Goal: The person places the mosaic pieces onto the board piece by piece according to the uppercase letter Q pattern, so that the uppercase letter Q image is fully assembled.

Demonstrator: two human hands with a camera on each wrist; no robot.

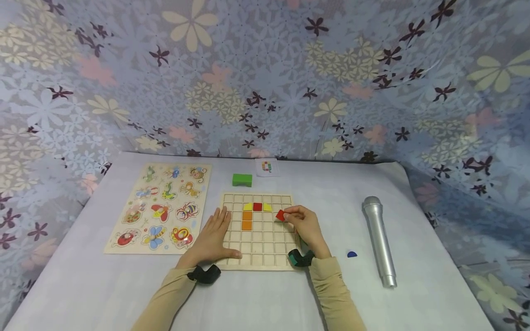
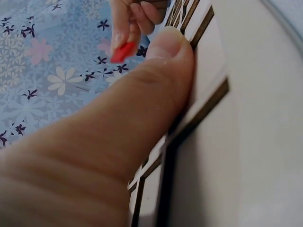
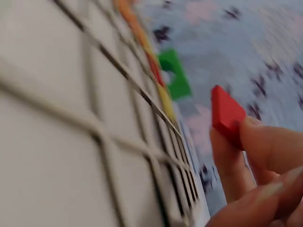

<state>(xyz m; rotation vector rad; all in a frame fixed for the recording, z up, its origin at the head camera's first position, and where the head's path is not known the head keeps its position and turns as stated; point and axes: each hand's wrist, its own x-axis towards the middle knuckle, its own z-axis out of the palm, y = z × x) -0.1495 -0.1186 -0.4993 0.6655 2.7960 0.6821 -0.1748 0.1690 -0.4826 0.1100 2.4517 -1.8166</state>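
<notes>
A wooden grid board (image 1: 257, 248) lies in the middle of the table. My left hand (image 1: 213, 239) rests flat on its left side, fingers straight, thumb on the lower grid. Between thumb and fingertips my right hand (image 1: 305, 227) pinches a red square tile (image 1: 280, 215), held over the board's right side; the right wrist view shows the red tile (image 3: 227, 113) tilted on a corner. Set in the upper grid are a red tile (image 1: 257, 207) flanked by a left yellow piece (image 1: 248, 207) and a right yellow piece (image 1: 267, 207). Below the left one sit two orange tiles (image 1: 247, 220).
A green arch block (image 1: 242, 179) and a small pattern card (image 1: 267, 167) lie behind the board. At left is an insect picture puzzle (image 1: 159, 209). On the right lie a blue half-round piece (image 1: 352, 254) and a silver microphone (image 1: 379, 241). Flowered cloth (image 1: 256, 92) hangs behind.
</notes>
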